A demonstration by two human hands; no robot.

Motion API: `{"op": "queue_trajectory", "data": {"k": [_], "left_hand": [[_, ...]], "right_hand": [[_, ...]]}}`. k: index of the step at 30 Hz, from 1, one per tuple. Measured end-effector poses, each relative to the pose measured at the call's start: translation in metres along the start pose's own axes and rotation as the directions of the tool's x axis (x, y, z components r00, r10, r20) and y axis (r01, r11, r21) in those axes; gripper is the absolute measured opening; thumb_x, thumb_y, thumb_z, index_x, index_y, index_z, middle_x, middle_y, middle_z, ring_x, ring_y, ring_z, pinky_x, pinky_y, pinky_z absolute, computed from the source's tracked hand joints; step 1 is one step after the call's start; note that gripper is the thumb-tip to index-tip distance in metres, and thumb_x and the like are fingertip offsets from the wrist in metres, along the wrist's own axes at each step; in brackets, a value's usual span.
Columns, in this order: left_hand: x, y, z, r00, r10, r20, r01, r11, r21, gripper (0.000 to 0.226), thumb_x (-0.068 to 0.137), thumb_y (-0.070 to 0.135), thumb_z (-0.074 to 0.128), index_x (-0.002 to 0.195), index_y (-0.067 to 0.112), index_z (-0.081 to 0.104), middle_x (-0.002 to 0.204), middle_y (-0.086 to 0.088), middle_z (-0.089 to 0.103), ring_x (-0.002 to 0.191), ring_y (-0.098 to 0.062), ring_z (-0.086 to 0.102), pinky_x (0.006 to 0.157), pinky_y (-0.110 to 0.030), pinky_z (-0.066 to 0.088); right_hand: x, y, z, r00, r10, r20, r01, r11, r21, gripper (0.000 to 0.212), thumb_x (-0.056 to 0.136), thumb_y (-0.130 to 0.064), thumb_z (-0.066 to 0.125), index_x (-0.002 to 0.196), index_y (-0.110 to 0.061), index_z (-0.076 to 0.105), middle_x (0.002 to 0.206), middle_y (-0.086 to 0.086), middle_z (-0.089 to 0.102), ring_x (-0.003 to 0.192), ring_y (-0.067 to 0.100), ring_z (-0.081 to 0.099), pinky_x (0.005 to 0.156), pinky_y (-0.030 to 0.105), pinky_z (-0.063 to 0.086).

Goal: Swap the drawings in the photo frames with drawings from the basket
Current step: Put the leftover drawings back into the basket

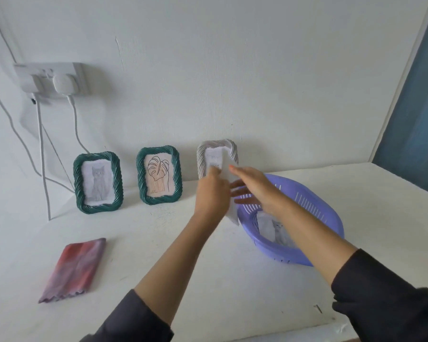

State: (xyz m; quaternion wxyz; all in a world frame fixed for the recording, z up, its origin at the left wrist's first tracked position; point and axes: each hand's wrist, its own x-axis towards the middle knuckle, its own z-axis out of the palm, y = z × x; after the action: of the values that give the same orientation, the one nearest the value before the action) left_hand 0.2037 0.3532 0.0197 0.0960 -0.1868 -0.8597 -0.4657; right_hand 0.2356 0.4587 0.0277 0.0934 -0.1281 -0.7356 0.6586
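Purple plastic catches my eye first: the slotted basket (282,255) sits on the right of the white table (232,280), and a cat drawing (278,230) lies inside it, partly hidden by the right forearm.

Three frames stand along the wall. On the left is a green twisted frame (77,183) holding a grey cat sketch (99,181). Beside it, a second green frame (141,178) holds a leaf line drawing (158,176). The third, a grey twisted frame (220,143), stands just behind the basket's far-left rim, and both hands meet in front of it.

My left hand (211,191) has its back toward the camera, with the fingers curled around a white sheet (233,214). That sheet runs from the frame's opening down to a corner hanging over the basket rim. Faint writing shows near its top, too blurred for me to read. My right hand (252,186) is released, fingers straight and spread, lying against the sheet's other side. I cannot tell how firmly it touches.

A folded red-and-purple cloth (74,267) lies near the front left, well apart from the frames. A wall socket (52,77) with two plugs hangs above, cables trailing down.
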Motion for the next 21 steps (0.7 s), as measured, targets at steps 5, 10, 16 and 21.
{"op": "queue_trajectory", "data": {"k": [5,10,16,21], "left_hand": [[-0.010,0.032,0.014,0.969,0.208,0.134,-0.220,0.972,0.086,0.025,0.094,0.014,0.042,0.113,0.002,0.054,0.110,-0.019,0.064,0.100,-0.034,0.060,0.076,-0.035,0.047],[-0.015,0.022,0.026,0.967,0.223,0.125,-0.213,0.973,-0.086,0.027,0.089,0.030,0.057,0.109,0.014,0.062,0.110,-0.005,0.064,0.100,-0.021,0.059,0.081,-0.028,0.044],[-0.005,-0.015,0.045,0.961,-0.154,0.230,0.149,0.988,0.041,0.046,0.088,0.014,0.055,0.130,0.003,0.040,0.131,-0.021,0.045,0.120,-0.034,0.045,0.097,-0.035,0.037],[-0.004,-0.026,0.052,0.877,-0.314,0.363,0.387,0.910,-0.149,0.047,0.085,0.007,0.054,0.131,0.005,0.042,0.121,-0.018,0.055,0.102,-0.031,0.058,0.089,-0.043,0.053]], "right_hand": [[-0.002,-0.012,-0.015,0.973,-0.127,-0.193,0.123,0.992,-0.029,0.012,0.089,-0.013,0.049,0.082,-0.016,0.058,0.064,-0.001,0.055,0.046,0.008,0.053,0.039,0.017,0.043],[0.010,0.000,-0.058,0.891,-0.123,-0.438,0.037,0.979,-0.198,0.024,0.079,0.006,0.039,0.078,-0.006,0.060,0.067,0.007,0.053,0.066,0.021,0.047,0.056,0.027,0.034],[0.008,0.059,-0.095,0.851,0.418,-0.319,-0.474,0.872,-0.122,0.030,0.089,0.007,0.034,0.114,0.006,0.051,0.105,0.026,0.056,0.091,0.033,0.057,0.076,0.040,0.046],[0.000,0.068,-0.089,0.802,0.514,-0.306,-0.590,0.594,-0.548,0.020,0.091,-0.011,0.046,0.110,-0.004,0.047,0.101,0.019,0.057,0.093,0.032,0.057,0.089,0.041,0.049]]}}
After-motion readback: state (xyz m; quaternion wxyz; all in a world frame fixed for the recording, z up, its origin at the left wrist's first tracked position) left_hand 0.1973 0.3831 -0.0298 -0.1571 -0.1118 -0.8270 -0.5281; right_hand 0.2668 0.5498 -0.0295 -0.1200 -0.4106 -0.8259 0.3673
